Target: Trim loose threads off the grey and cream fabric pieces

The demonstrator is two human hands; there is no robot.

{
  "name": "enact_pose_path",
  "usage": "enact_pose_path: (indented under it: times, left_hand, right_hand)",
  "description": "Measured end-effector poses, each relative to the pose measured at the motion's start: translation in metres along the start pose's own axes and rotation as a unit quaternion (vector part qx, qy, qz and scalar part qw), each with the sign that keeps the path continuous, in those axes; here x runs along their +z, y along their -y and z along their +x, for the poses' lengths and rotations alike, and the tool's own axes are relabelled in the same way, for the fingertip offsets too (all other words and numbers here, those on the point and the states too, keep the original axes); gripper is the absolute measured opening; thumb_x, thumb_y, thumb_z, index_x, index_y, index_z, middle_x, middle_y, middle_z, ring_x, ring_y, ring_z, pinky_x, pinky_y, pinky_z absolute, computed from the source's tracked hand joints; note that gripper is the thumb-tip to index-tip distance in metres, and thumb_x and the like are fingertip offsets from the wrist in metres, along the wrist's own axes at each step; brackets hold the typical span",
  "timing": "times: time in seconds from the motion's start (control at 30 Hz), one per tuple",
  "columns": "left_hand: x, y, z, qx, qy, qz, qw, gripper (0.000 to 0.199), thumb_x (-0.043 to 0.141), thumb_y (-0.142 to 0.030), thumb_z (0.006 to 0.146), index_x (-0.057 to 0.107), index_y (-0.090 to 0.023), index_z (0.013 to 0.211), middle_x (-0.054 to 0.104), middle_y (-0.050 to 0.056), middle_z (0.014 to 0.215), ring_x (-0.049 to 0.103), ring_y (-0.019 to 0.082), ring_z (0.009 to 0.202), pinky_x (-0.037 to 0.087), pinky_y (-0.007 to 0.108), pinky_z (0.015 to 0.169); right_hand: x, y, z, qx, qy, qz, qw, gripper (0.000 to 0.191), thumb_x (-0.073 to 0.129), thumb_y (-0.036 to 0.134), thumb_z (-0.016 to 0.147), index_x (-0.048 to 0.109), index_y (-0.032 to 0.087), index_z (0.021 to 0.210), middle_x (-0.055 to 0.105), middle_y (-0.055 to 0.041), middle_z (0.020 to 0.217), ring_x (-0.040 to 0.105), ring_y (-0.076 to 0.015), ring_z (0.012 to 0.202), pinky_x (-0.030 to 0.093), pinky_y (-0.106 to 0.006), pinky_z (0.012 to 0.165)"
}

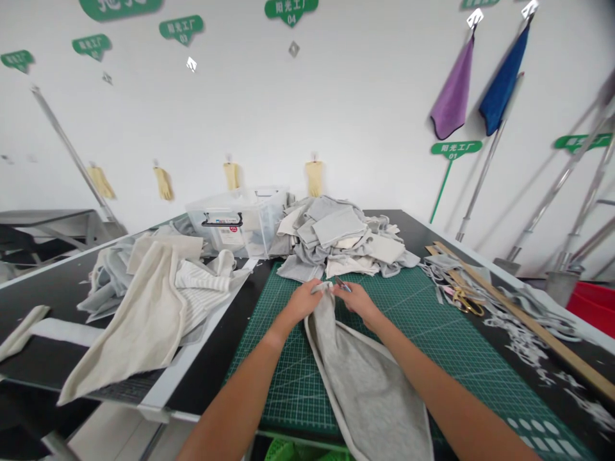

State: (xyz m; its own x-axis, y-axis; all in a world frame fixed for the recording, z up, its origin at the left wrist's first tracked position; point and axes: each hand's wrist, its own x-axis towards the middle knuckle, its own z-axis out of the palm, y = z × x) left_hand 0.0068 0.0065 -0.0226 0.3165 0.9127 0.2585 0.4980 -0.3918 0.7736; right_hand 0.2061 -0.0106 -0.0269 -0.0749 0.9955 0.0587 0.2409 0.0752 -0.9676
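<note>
My left hand [306,299] pinches the top end of a grey fabric piece [355,378] with a pale bound edge. The cloth hangs toward me over the green cutting mat [283,358] and past its near edge. My right hand [359,301] is closed at the same end of the cloth, and a small metal tool [343,285], seemingly thread snips, sticks out of its fingers. Just beyond both hands lies a heap of grey and cream fabric pieces [339,224].
At left lies another pile of cloth [139,301], with a clear plastic box [235,221] behind it. On the right are gold-handled scissors [466,302], fabric scraps [516,342] and a long wooden strip [533,323]. A green basket [307,451] sits below the table edge.
</note>
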Motion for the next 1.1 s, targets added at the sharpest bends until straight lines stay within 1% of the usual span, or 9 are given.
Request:
enact_pose_path:
  times: [0.13, 0.23, 0.33, 0.43, 0.6, 0.77, 0.9, 1.0, 1.1]
  left_hand:
    - [0.003, -0.004, -0.002, -0.002, -0.009, 0.038, 0.999, 0.024, 0.053, -0.025, 0.087, 0.071, -0.019, 0.102, 0.073, 0.005, 0.104, 0.065, 0.021, 0.098, 0.048, 0.030, 0.091]
    - [0.001, -0.007, -0.004, -0.003, -0.045, 0.068, 0.997, 0.031, 0.051, -0.016, 0.084, 0.070, -0.019, 0.108, 0.073, 0.006, 0.108, 0.065, 0.022, 0.102, 0.047, 0.032, 0.095]
    - [0.001, -0.012, -0.004, 0.026, -0.056, 0.064, 0.996, 0.045, 0.050, -0.010, 0.081, 0.067, -0.023, 0.121, 0.071, 0.005, 0.116, 0.064, 0.022, 0.110, 0.046, 0.033, 0.100]
    - [0.005, -0.016, -0.002, 0.048, -0.043, 0.028, 0.998, 0.038, 0.053, -0.017, 0.085, 0.068, -0.025, 0.120, 0.071, 0.004, 0.117, 0.064, 0.021, 0.111, 0.047, 0.032, 0.100]
    - [0.015, -0.011, 0.007, 0.038, -0.044, -0.050, 0.997, 0.023, 0.058, -0.031, 0.087, 0.073, -0.021, 0.101, 0.075, 0.003, 0.101, 0.067, 0.019, 0.096, 0.049, 0.029, 0.094]
    - [0.018, -0.001, 0.011, -0.005, -0.054, -0.108, 0.993, 0.029, 0.060, -0.039, 0.086, 0.074, -0.016, 0.097, 0.075, 0.005, 0.089, 0.066, 0.017, 0.081, 0.050, 0.029, 0.083]
    - [0.014, -0.002, 0.010, -0.014, -0.027, -0.152, 0.988, 0.033, 0.059, -0.039, 0.086, 0.075, -0.015, 0.101, 0.075, 0.008, 0.101, 0.066, 0.020, 0.094, 0.049, 0.031, 0.089]
    - [0.011, -0.007, 0.006, -0.019, 0.018, -0.174, 0.984, 0.035, 0.060, -0.040, 0.086, 0.075, -0.016, 0.105, 0.075, 0.008, 0.108, 0.066, 0.021, 0.102, 0.047, 0.031, 0.094]
    - [0.008, -0.011, 0.002, -0.017, 0.033, -0.191, 0.981, 0.039, 0.061, -0.046, 0.086, 0.074, -0.015, 0.104, 0.074, 0.007, 0.105, 0.065, 0.021, 0.099, 0.048, 0.029, 0.091]
  right_hand:
    - [0.002, 0.000, 0.001, -0.021, -0.011, -0.024, 0.999, 0.033, 0.071, 0.047, 0.076, 0.062, 0.016, 0.079, 0.044, 0.0061, 0.058, 0.035, -0.0066, 0.050, 0.023, -0.020, 0.045]
    - [0.000, 0.002, -0.001, 0.003, -0.023, 0.007, 1.000, 0.033, 0.070, 0.048, 0.077, 0.057, 0.017, 0.075, 0.039, 0.0081, 0.052, 0.030, -0.0065, 0.046, 0.020, -0.021, 0.044]
    - [-0.003, 0.005, -0.004, 0.016, 0.024, 0.047, 0.998, 0.037, 0.065, 0.052, 0.081, 0.050, 0.020, 0.072, 0.034, 0.0097, 0.046, 0.024, -0.0065, 0.042, 0.015, -0.022, 0.041]
    - [-0.005, 0.008, -0.007, 0.028, 0.073, 0.080, 0.994, 0.039, 0.063, 0.054, 0.083, 0.044, 0.022, 0.070, 0.032, 0.0104, 0.044, 0.022, -0.0061, 0.040, 0.012, -0.022, 0.040]
    - [-0.005, 0.011, -0.010, 0.044, 0.095, 0.110, 0.988, 0.039, 0.068, 0.053, 0.080, 0.045, 0.022, 0.074, 0.031, 0.0121, 0.044, 0.018, -0.0053, 0.040, 0.010, -0.021, 0.039]
    - [0.002, 0.010, -0.011, 0.034, 0.031, 0.063, 0.997, 0.040, 0.079, 0.045, 0.070, 0.055, 0.021, 0.092, 0.036, 0.0129, 0.047, 0.025, -0.0059, 0.040, 0.016, -0.020, 0.039]
    - [0.003, 0.006, -0.010, 0.036, -0.001, 0.047, 0.998, 0.041, 0.079, 0.047, 0.069, 0.060, 0.018, 0.091, 0.038, 0.0113, 0.047, 0.028, -0.0060, 0.041, 0.018, -0.020, 0.040]
    - [-0.002, 0.008, -0.011, 0.041, 0.029, 0.090, 0.995, 0.040, 0.076, 0.051, 0.073, 0.058, 0.018, 0.087, 0.032, 0.0123, 0.045, 0.021, -0.0056, 0.040, 0.012, -0.021, 0.039]
    - [-0.007, 0.011, -0.013, 0.045, 0.074, 0.127, 0.988, 0.041, 0.073, 0.055, 0.076, 0.055, 0.019, 0.083, 0.029, 0.0133, 0.044, 0.017, -0.0049, 0.039, 0.008, -0.021, 0.040]
